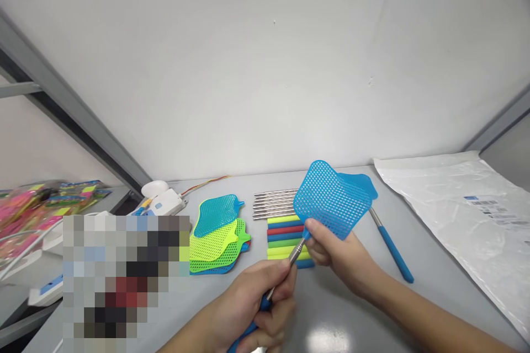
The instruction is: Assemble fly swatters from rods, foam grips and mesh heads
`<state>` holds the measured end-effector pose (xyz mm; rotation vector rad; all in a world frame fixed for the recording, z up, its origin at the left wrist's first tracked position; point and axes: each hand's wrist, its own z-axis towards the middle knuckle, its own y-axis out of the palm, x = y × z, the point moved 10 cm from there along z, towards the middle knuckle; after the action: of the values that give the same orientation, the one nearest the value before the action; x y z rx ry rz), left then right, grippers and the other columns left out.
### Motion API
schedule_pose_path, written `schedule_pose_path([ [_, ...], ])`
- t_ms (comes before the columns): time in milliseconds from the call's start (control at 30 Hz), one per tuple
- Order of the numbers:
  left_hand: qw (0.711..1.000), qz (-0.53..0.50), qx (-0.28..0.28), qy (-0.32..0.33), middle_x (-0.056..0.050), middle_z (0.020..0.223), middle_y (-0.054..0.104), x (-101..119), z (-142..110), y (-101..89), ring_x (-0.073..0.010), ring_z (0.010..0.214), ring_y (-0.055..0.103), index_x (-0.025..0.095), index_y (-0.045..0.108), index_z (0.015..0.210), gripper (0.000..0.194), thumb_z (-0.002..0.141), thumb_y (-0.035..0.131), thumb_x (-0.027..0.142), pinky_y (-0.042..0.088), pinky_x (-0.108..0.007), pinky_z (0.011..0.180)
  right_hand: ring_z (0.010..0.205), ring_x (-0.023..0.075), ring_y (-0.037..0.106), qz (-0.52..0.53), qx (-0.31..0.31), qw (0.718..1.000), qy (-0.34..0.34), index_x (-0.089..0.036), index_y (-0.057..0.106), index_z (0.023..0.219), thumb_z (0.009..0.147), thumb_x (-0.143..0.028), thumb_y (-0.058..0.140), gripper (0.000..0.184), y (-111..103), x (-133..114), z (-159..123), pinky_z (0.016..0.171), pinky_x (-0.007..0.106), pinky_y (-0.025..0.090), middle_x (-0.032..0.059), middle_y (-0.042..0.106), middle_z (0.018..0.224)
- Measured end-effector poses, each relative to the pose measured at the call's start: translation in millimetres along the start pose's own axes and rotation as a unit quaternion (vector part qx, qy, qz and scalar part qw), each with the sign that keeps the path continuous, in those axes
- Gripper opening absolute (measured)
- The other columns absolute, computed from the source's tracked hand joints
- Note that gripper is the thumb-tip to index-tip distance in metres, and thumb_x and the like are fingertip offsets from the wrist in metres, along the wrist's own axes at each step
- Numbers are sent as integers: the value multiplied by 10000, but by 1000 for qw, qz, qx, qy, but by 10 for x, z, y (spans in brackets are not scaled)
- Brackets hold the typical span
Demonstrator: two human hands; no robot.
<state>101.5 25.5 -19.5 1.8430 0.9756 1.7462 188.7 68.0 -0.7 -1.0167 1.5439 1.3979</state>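
A blue fly swatter head (pixel 327 193) with a perforated mesh is pinched at its neck by my right hand (pixel 339 256). My left hand (pixel 260 298) is closed around a metal rod (pixel 296 252) with a blue grip (pixel 248 333). The rod's tip meets the neck of the head; how deep it sits there is hidden by my fingers. Behind them lies a row of coloured grip tubes (pixel 285 230), partly covered. Several silver rods (pixel 273 204) lie side by side just beyond. To the right rests another blue swatter (pixel 391 248), its head partly hidden behind the held one.
Loose swatter heads (pixel 217 237) in blue, yellow and green are stacked on the left of the grey table (pixel 174 309). A white plastic bag (pixel 451 204) covers the right side. White devices with wires (pixel 163 201) stand at the back left. A blurred-out patch hides the left front.
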Motion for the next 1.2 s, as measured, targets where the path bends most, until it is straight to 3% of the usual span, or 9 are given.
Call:
schedule_pose_path([
  [233, 997, 4, 57, -44, 97, 499, 420, -99, -10, -51, -19, 238, 238, 204, 422, 789, 400, 982, 300, 532, 361, -151, 327, 459, 65, 195, -33, -2, 999, 32, -214, 394, 629, 791, -548, 677, 468, 42, 198, -2, 458, 261, 169, -101, 282, 491],
  [333, 995, 26, 86, -47, 102, 500, 444, -92, -12, -86, -19, 243, 231, 220, 468, 929, 379, 986, 287, 548, 352, -142, 337, 459, 68, 253, -29, 3, 999, 40, -204, 433, 670, 826, -542, 639, 426, 25, 216, -7, 468, 253, 193, -82, 381, 496],
  [433, 993, 39, 110, -26, 118, 490, 436, -43, 2, -113, -27, 239, 244, 249, 450, 1055, 348, 987, 295, 553, 347, -140, 340, 488, 90, 348, -57, -32, 997, 26, -195, 483, 671, 870, -533, 580, 405, 95, 162, -11, 492, 256, 245, -33, 500, 525],
  [633, 996, 47, 79, -3, 125, 446, 361, 2, 24, -45, -26, 238, 245, 216, 463, 903, 342, 988, 342, 524, 381, -147, 338, 689, 145, 517, -111, -89, 990, -14, -193, 584, 659, 849, -517, 608, 376, 234, 65, -72, 680, 282, 403, 6, 570, 688],
  [767, 995, 55, 85, -24, 138, 412, 328, 14, -8, -24, -29, 235, 201, 241, 474, 1001, 265, 1013, 324, 460, 390, -141, 346, 664, 135, 500, -145, -105, 984, -24, -190, 533, 536, 920, -478, 516, 480, 240, 32, -97, 694, 279, 386, 0, 520, 614],
  [867, 994, 60, 90, -35, 141, 407, 328, 25, -37, -31, -34, 234, 197, 257, 464, 1028, 245, 1018, 311, 448, 399, -144, 348, 607, 128, 441, -145, -91, 985, -17, -193, 558, 550, 903, -459, 544, 443, 213, -9, -102, 623, 281, 354, -6, 493, 596],
  [967, 994, 71, 76, -42, 137, 413, 332, 22, -52, -29, -42, 233, 230, 246, 466, 981, 258, 1012, 316, 453, 439, -176, 353, 525, 108, 322, -118, -20, 993, -25, -203, 499, 552, 836, -422, 643, 387, 6, -132, -51, 530, 276, 289, -42, 392, 552],
  [1100, 991, 84, 86, -56, 134, 427, 342, -4, -59, -64, -45, 247, 259, 230, 469, 941, 273, 998, 346, 466, 468, -203, 366, 487, 95, 206, -37, 123, 987, -94, -219, 330, 544, 829, -354, 655, 452, -599, -456, 75, 471, 283, 180, -71, 257, 517],
  [1200, 990, 82, 96, -60, 126, 432, 351, -26, -45, -62, -43, 251, 269, 221, 466, 908, 283, 1001, 341, 457, 409, -167, 349, 487, 90, 220, -31, 157, 976, -144, -213, 341, 564, 825, -294, 667, 425, -870, -664, 137, 469, 283, 161, -68, 279, 532],
])
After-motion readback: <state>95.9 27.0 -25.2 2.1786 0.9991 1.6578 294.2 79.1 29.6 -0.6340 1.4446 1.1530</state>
